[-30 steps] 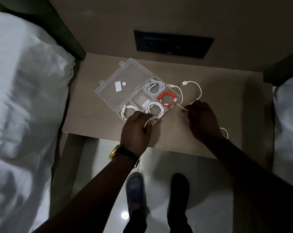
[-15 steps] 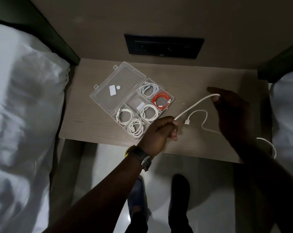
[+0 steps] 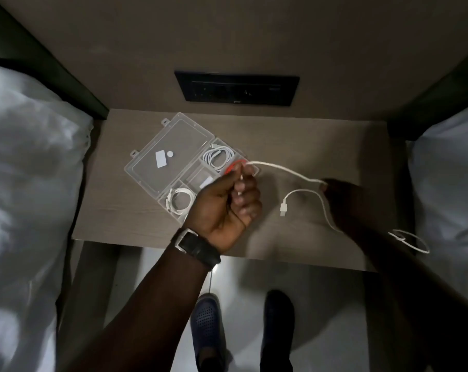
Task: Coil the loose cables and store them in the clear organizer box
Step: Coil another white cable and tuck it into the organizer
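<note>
A clear organizer box (image 3: 173,157) lies open on the wooden bedside table (image 3: 114,210), lid flat to the upper left. Coiled white cables (image 3: 218,157) fill some compartments; another white coil (image 3: 180,201) sits lower left, and an orange coil (image 3: 231,167) shows behind my fist. My left hand (image 3: 227,202) is raised above the box's right side, shut on one end of a loose white cable (image 3: 283,170). The cable runs right to my right hand (image 3: 343,197), which pinches it. Its USB plug (image 3: 283,209) lies on the table, and a loop (image 3: 412,240) trails past the right edge.
White bedding lies on the left (image 3: 26,197) and on the right (image 3: 447,170). A black socket panel (image 3: 236,88) is set in the wall behind the table. Below the table's front edge my two dark shoes (image 3: 208,318) stand on a shiny floor.
My left hand left the box, took one end of the loose cable and rose over the box's right side. My right hand moved right, then drew in closer along the cable.
</note>
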### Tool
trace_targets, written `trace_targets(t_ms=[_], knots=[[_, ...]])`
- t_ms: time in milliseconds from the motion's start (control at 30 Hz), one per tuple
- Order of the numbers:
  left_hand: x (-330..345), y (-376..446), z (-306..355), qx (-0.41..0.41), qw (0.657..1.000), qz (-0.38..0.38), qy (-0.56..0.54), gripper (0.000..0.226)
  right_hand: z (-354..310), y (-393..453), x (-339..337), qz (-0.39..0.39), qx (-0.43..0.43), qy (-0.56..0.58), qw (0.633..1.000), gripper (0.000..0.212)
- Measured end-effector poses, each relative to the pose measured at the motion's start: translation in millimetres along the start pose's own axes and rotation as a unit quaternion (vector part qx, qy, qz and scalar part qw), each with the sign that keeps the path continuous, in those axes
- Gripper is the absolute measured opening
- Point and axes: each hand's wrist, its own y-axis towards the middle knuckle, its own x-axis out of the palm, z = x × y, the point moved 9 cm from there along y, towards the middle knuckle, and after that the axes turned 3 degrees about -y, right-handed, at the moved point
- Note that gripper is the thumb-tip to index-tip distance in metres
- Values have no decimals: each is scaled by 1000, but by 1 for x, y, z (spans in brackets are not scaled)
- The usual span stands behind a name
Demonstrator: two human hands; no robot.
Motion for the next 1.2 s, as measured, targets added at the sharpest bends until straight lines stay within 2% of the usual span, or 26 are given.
trace_targets(t_ms=[67, 167, 200, 267, 300, 367, 433, 467, 500, 567, 600, 667, 733, 800, 867, 967, 1033, 1100, 1133, 1167, 1200], knots=[[18, 12, 20, 61, 997, -16, -43, 26, -15, -20, 10, -35, -37, -32, 998, 32], [23, 28, 41, 155, 986, 45, -47, 24, -69, -59, 17, -71, -202, -47, 976, 29], [20, 32, 47, 187, 980, 72, -3, 22, -85, -70, 16, -95, -232, -30, 968, 33], [15, 36, 56, 236, 948, 126, 173, 20, -106, -80, 3, -107, -266, 8, 958, 40], [17, 38, 54, 235, 925, 127, 271, 19, -112, -78, -11, -81, -275, 23, 958, 36], [20, 40, 28, 173, 882, 71, 432, 19, -113, -63, -45, 11, -277, 47, 960, 25], [14, 34, -3, 88, 854, 46, 511, 19, -108, -41, -71, 68, -257, 75, 961, 19], [9, 30, -11, 66, 866, 60, 491, 22, -104, -31, -76, 79, -242, 92, 963, 20], [5, 26, -14, 57, 893, 74, 440, 24, -101, -21, -77, 81, -227, 113, 964, 24], [3, 22, -18, 23, 949, 78, 303, 28, -99, -9, -71, 68, -201, 154, 965, 33], [4, 20, -21, -14, 966, 70, 247, 30, -99, -7, -65, 58, -194, 162, 966, 37], [11, 13, -27, -93, 979, 34, 178, 31, -99, -12, -54, 49, -192, 156, 968, 41], [23, 6, -26, -112, 987, -15, 117, 30, -100, -22, -43, 42, -186, 153, 970, 43], [29, 7, -16, -49, 998, -10, 38, 28, -106, -33, -29, 24, -187, 131, 973, 34], [22, 7, -1, 46, 998, 38, -35, 25, -116, -42, -7, -30, -189, 108, 976, 19], [5, 1, 29, 167, 975, 73, -123, 13, -125, -52, 22, -125, -168, 96, 973, 7], [-5, -2, 53, 237, 959, 87, -129, 14, -126, -60, 29, -148, -160, 96, 971, 7], [-17, -5, 72, 317, 940, 124, -1, 17, -132, -70, 24, -146, -178, 119, 966, 19], [-21, -11, 80, 354, 913, 156, 127, 18, -135, -73, 17, -135, -191, 129, 964, 24], [-20, -17, 85, 382, 861, 177, 286, 19, -136, -75, 7, -119, -201, 141, 962, 27], [-17, -19, 82, 385, 787, 177, 450, 19, -134, -73, -4, -98, -203, 151, 963, 29]])
